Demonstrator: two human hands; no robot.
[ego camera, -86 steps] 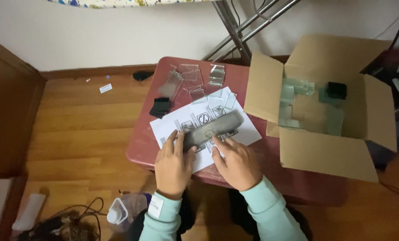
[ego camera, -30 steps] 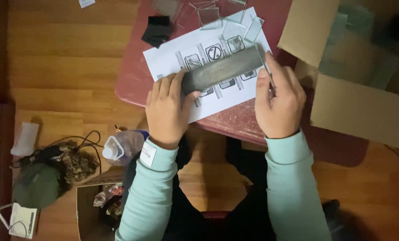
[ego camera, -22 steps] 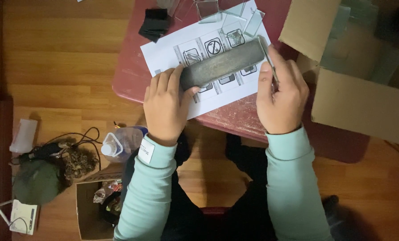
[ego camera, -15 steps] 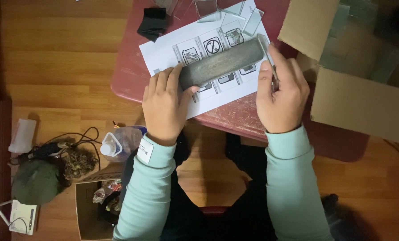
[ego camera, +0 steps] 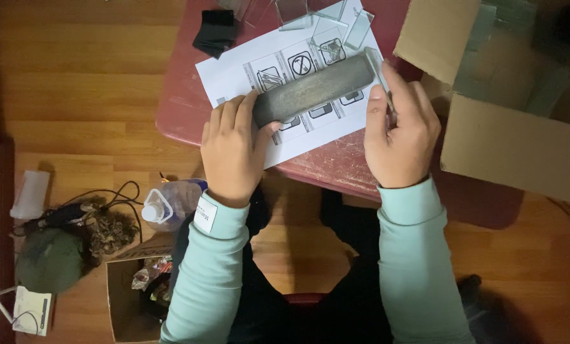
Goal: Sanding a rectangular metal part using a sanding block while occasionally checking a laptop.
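A long grey stone block (ego camera: 314,89) lies across a white printed sheet (ego camera: 234,70) on the small red table (ego camera: 336,162). My left hand (ego camera: 234,150) grips the block's left end. At the block's right end my right hand (ego camera: 400,130) pinches a thin clear glass piece (ego camera: 375,60) upright against the stone. Several more small glass pieces (ego camera: 291,11) and a black cloth (ego camera: 215,32) lie at the table's far side.
An open cardboard box (ego camera: 508,153) holding glass pieces stands to the right of the table. On the wooden floor at the left are a plastic bottle (ego camera: 170,202), a small cardboard box (ego camera: 129,299) of scraps, cables and a dark green bundle (ego camera: 49,258).
The view has tilted down and closer since the oldest frame. Over the last second both hands and the block stay nearly where they were.
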